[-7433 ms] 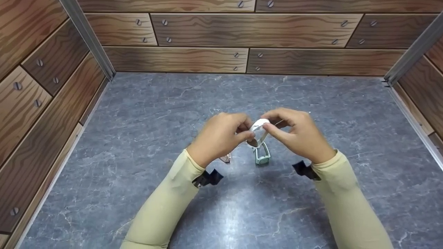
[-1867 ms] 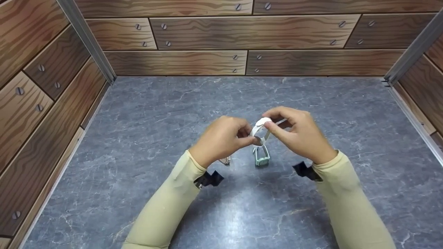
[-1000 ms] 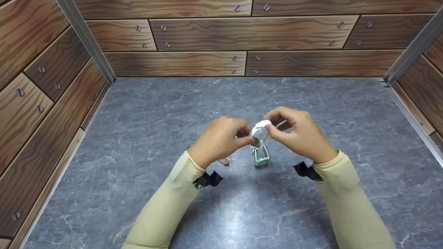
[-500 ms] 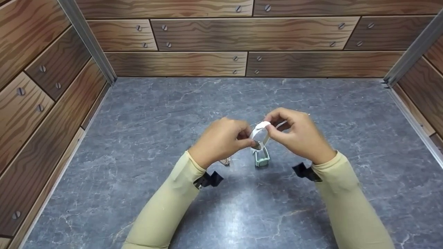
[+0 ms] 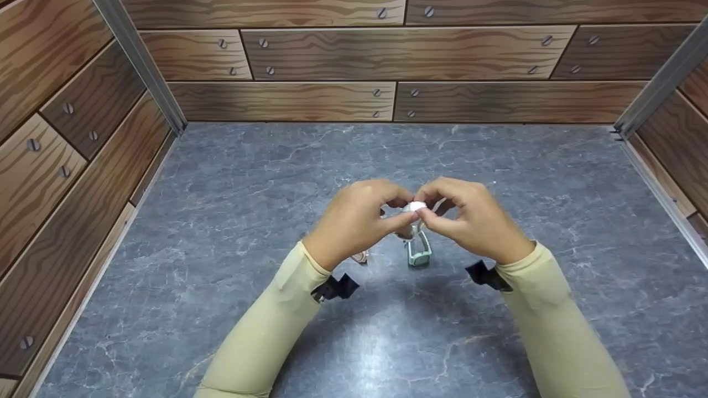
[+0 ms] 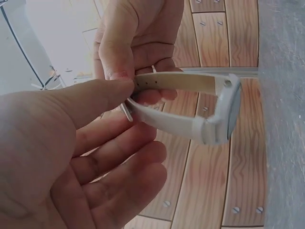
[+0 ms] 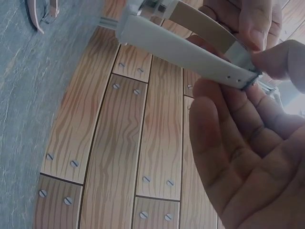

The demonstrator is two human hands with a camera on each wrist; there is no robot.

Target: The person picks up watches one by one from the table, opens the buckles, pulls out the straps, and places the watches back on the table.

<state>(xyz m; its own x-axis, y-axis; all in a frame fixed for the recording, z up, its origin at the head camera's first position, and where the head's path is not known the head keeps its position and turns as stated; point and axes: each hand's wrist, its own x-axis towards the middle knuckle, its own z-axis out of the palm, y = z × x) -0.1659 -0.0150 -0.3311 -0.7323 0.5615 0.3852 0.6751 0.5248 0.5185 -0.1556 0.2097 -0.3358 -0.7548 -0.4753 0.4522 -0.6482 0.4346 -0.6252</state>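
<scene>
A white wristwatch (image 6: 164,119) hangs between my two hands above the table, its strap bent round into a loop. In the left wrist view its face (image 6: 233,107) points away from the hands, with the buckle end (image 6: 125,110) at the fingertips. My left hand (image 5: 357,221) pinches the strap near the buckle between thumb and fingers. Opposite it, my right hand (image 5: 470,218) pinches the strap where its two ends meet. The fingers partly cover the buckle, so whether it is fastened cannot be told. Below stands a green watch (image 5: 419,258) on the table.
A brownish watch (image 5: 360,256) lies on the grey marbled table (image 5: 265,166), partly hidden by the left hand. Wood-patterned walls (image 5: 310,99) with metal corner posts (image 5: 149,66) enclose the back and both sides.
My hands have drawn together at the white watch's strap ends, the right one shifting left. Half a second ago they were farther apart and the loop showed more openly. The green watch stays put.
</scene>
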